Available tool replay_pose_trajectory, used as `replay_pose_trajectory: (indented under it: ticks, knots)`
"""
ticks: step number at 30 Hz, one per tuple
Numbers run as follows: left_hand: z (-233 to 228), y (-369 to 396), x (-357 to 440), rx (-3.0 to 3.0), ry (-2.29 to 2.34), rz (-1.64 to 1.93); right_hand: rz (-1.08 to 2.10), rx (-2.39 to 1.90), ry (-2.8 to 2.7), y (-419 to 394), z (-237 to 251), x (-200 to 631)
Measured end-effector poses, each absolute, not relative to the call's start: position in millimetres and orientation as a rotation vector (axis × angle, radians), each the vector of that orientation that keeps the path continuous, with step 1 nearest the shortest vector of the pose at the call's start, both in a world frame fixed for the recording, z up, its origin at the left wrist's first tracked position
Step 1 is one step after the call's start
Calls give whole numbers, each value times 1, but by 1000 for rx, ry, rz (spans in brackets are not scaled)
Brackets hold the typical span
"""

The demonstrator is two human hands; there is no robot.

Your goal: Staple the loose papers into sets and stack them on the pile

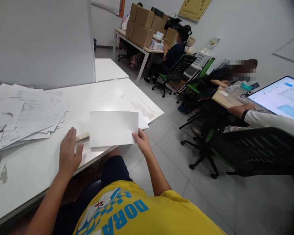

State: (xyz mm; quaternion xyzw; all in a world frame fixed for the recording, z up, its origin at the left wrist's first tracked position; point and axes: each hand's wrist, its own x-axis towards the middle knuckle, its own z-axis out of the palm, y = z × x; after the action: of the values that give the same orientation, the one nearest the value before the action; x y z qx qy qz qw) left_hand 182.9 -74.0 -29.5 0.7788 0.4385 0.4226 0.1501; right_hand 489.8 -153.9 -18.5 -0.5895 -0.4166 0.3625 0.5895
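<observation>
the right hand (142, 141) pinches the light, bendable blank sheet (114, 128) at its lower right corner, while the left hand (69, 153) lies open-fingered beside a small wooden block (82, 138).

Paper pile (22, 114): cut off at the left edge, print too small to be read. Beige strip (82, 138): partly hidden under the blank sheet (114, 128) and left hand (68, 153). Monitor (279, 98): cropped at the right edge.

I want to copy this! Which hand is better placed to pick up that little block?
Left. The left hand already rests against the little block, while the right hand holds the sheet.
</observation>
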Motion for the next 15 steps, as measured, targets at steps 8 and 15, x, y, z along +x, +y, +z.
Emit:
replay_pose_trajectory:
  ticks: [8,15]
  knots:
    - [-14,-73,174,1211,1358,1290,998,-1223,-1108,-116,-16,426]
    - [12,-56,125,1186,1476,1558,1102,-1133,-1217,-99,-12,411]
